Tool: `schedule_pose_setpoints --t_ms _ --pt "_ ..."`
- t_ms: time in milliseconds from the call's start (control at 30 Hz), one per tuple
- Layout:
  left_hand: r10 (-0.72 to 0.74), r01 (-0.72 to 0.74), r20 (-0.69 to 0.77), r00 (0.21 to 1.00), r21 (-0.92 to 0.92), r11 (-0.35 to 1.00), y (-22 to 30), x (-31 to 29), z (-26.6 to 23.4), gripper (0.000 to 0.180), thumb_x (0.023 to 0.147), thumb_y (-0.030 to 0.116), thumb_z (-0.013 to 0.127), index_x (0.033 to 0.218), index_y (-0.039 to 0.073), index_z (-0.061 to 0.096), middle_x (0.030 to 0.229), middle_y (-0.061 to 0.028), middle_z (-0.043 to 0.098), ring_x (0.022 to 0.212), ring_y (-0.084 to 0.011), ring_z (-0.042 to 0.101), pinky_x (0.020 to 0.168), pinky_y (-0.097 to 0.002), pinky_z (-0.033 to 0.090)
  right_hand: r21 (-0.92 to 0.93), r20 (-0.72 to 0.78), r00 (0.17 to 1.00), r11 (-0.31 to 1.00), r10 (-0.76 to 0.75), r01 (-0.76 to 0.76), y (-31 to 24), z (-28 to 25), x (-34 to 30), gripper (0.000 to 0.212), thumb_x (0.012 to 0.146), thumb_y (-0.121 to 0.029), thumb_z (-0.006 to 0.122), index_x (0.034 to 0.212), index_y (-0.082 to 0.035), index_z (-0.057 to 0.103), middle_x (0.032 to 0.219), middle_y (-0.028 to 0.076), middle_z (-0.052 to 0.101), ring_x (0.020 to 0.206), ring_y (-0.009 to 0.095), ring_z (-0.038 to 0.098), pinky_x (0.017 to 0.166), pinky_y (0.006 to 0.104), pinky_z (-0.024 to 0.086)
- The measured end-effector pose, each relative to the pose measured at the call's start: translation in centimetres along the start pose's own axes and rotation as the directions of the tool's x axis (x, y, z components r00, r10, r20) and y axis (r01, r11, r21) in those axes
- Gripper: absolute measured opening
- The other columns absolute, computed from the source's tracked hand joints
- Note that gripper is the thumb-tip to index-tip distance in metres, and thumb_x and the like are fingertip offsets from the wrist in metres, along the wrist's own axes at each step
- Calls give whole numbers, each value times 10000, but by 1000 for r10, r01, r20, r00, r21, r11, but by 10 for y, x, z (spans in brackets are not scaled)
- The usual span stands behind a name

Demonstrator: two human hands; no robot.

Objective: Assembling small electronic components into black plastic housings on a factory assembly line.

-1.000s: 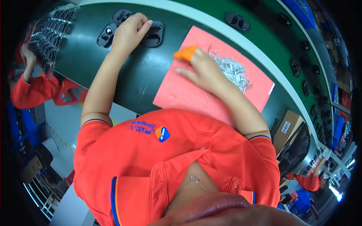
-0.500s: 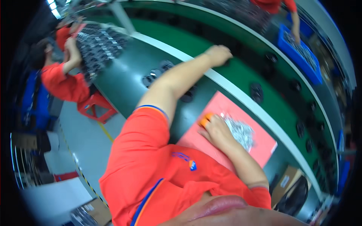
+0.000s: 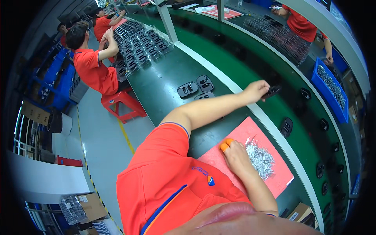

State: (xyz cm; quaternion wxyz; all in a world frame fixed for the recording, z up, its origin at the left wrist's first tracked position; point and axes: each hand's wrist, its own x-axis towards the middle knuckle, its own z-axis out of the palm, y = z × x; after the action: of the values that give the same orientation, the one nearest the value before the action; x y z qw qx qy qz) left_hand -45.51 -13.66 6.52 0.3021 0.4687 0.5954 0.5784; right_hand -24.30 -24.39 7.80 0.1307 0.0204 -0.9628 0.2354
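Note:
My left arm stretches across the white rail, and my left hand (image 3: 257, 91) holds a black oval plastic part (image 3: 272, 91) over the green conveyor belt. The fingers are closed on its near end. On the pink mat (image 3: 282, 172), my right hand (image 3: 237, 156) rests beside a loose pile of thin silver metal pins (image 3: 260, 160). Orange finger covers (image 3: 226, 144) sit on two of its fingertips. Those fingers are bent and close together; whatever is under them is hidden. Several black oval parts (image 3: 188, 89) lie on the green table beyond my left forearm.
More black parts (image 3: 286, 127) lie spaced along the belt. A blue bin (image 3: 331, 91) of small metal pieces stands across it, near another person's hand. Clear trays of black parts (image 3: 143, 47) cover the table's far left, beside a seated co-worker (image 3: 96, 64) on a red stool (image 3: 125, 105).
My view has shifted, so the scene sits lower and farther right. The black part now shows clearly in my left hand above the belt. My right hand stays by the pins.

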Motion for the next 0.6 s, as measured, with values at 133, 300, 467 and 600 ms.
schedule_pose_setpoints --t_ms 133,300,467,600 --pt "-185 200 85 979 -555 807 0 -46 27 208 990 244 496 1083 68 556 796 -17 603 628 -86 557 574 -223 448 -36 179 983 999 36 -30 -3 4 -3 173 829 -94 560 977 -35 626 909 149 592 857 320 589 796 420 466" --pt "-168 158 38 985 -590 792 -31 -66 45 184 971 207 539 1050 44 569 797 -29 629 622 -106 605 570 -234 491 93 156 984 991 80 -95 4 9 -11 209 821 -85 624 1026 -45 619 956 158 610 871 332 589 793 410 472" --pt "2 -31 -95 995 -311 950 -44 -47 52 156 939 143 595 1046 33 627 930 9 642 879 -59 579 788 -226 478 396 -356 869 898 344 -193 46 -37 -17 213 843 -63 639 1053 -31 632 923 72 613 814 195 579 736 303 466" --pt "159 -161 -36 987 -86 983 -62 -33 82 168 905 141 636 1031 39 678 901 -59 687 815 -89 624 719 -243 500 748 -507 458 636 730 -187 123 -68 -41 195 912 -124 602 1064 -6 636 885 20 622 791 88 538 740 228 439"
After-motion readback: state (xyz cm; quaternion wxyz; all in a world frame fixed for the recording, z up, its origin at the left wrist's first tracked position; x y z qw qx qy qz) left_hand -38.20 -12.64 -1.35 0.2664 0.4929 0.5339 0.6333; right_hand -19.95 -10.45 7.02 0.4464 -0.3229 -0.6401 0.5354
